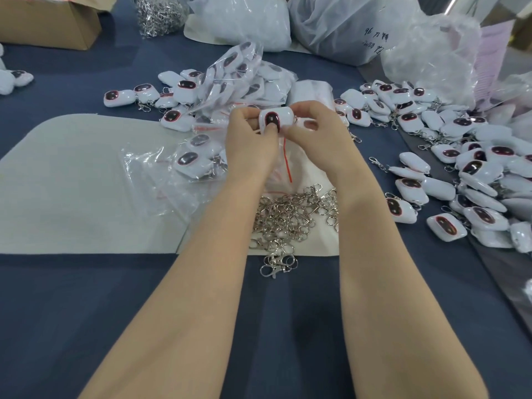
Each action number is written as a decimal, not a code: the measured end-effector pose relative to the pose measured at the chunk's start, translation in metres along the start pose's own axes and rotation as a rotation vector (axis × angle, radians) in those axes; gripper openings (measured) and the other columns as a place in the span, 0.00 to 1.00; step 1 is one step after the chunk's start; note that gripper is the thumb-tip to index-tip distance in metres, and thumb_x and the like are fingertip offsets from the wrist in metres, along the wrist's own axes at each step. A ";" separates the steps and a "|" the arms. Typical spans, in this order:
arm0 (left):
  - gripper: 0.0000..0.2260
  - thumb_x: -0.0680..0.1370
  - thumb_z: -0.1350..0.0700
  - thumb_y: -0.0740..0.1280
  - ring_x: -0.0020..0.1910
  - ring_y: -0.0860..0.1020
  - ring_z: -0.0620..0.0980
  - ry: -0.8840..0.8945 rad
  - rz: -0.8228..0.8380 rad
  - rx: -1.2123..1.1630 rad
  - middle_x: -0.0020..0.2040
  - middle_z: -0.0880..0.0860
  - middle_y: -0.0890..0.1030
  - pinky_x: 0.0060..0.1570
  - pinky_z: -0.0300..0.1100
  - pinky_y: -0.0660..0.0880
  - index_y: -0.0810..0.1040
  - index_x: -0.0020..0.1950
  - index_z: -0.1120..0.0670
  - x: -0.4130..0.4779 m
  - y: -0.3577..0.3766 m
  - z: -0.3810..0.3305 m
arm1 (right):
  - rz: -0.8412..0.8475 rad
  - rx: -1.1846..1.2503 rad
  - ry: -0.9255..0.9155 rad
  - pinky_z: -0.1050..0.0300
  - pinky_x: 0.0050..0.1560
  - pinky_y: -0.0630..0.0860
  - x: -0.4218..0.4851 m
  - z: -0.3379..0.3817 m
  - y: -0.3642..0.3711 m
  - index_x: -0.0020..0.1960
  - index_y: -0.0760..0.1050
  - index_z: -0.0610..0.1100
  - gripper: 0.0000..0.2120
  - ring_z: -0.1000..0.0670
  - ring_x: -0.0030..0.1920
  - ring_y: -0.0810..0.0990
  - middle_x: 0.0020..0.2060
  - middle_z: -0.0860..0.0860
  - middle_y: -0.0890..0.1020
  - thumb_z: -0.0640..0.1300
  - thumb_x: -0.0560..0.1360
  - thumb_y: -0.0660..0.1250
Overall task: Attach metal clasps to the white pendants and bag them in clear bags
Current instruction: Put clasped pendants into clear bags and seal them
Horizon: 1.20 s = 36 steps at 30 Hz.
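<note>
Worktop [86, 312]: mat [72, 182] at left, bagged pendants [193, 158] on its right part. Centre front: clasp pile [290, 214]. Behind it: 1 pendant [272, 120] between left hand [250, 139] and right hand [316, 131]. Further back: bagged heap [241, 76]. Right: loose pendant pile [460, 174]. Far back: cardboard box [49, 21] at left, clasp heap [159, 14] beside it, large bags [331, 27] to the right.

Bright, even, diffuse light; shadows faint. Glare spots on the glossy white plastic pendants [439, 189]. Edges bend, slightly soft.
</note>
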State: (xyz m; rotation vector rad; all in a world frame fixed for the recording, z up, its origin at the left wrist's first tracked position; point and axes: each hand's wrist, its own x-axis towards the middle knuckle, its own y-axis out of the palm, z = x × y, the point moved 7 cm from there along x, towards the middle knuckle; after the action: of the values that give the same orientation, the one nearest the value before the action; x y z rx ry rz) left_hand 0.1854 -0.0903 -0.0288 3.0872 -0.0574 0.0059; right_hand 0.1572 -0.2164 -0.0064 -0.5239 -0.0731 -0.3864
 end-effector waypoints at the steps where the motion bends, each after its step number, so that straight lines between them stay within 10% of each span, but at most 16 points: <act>1: 0.08 0.77 0.64 0.65 0.51 0.79 0.50 0.037 0.005 0.023 0.50 0.52 0.79 0.58 0.45 0.76 0.71 0.53 0.53 0.001 -0.001 -0.002 | 0.011 -0.003 -0.020 0.66 0.53 0.70 -0.001 0.002 0.002 0.58 0.74 0.48 0.13 0.58 0.53 0.74 0.56 0.53 0.77 0.41 0.74 0.70; 5: 0.12 0.76 0.68 0.61 0.46 0.77 0.41 0.139 0.076 0.104 0.46 0.46 0.80 0.49 0.30 0.73 0.78 0.50 0.53 0.001 0.002 -0.009 | 0.086 -0.024 -0.090 0.50 0.60 0.75 -0.003 0.009 0.011 0.58 0.75 0.47 0.13 0.50 0.53 0.78 0.53 0.49 0.80 0.39 0.75 0.68; 9: 0.15 0.77 0.68 0.58 0.54 0.78 0.47 0.110 0.012 0.080 0.53 0.51 0.79 0.58 0.39 0.74 0.77 0.58 0.56 0.002 -0.002 -0.008 | 0.017 0.048 -0.011 0.44 0.55 0.77 -0.001 0.001 0.009 0.49 0.75 0.46 0.04 0.48 0.46 0.79 0.46 0.45 0.81 0.40 0.76 0.67; 15: 0.08 0.78 0.60 0.62 0.48 0.79 0.48 0.140 0.058 0.291 0.48 0.50 0.80 0.52 0.41 0.75 0.77 0.55 0.56 -0.002 0.005 -0.005 | -0.112 0.705 0.227 0.58 0.36 0.76 0.001 -0.022 0.008 0.42 0.69 0.43 0.07 0.52 0.32 0.80 0.38 0.46 0.77 0.36 0.78 0.61; 36: 0.15 0.76 0.51 0.66 0.55 0.75 0.59 0.375 0.103 0.940 0.56 0.56 0.77 0.44 0.45 0.66 0.72 0.60 0.56 -0.014 0.024 0.006 | -0.072 0.839 0.225 0.61 0.38 0.74 0.002 -0.037 0.016 0.47 0.75 0.40 0.08 0.51 0.36 0.77 0.41 0.45 0.80 0.39 0.82 0.59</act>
State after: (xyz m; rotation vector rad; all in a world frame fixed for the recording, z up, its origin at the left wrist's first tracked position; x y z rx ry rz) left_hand 0.1702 -0.1138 -0.0338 3.9161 -0.2654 0.8445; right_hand 0.1635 -0.2232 -0.0455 0.3518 -0.0312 -0.4425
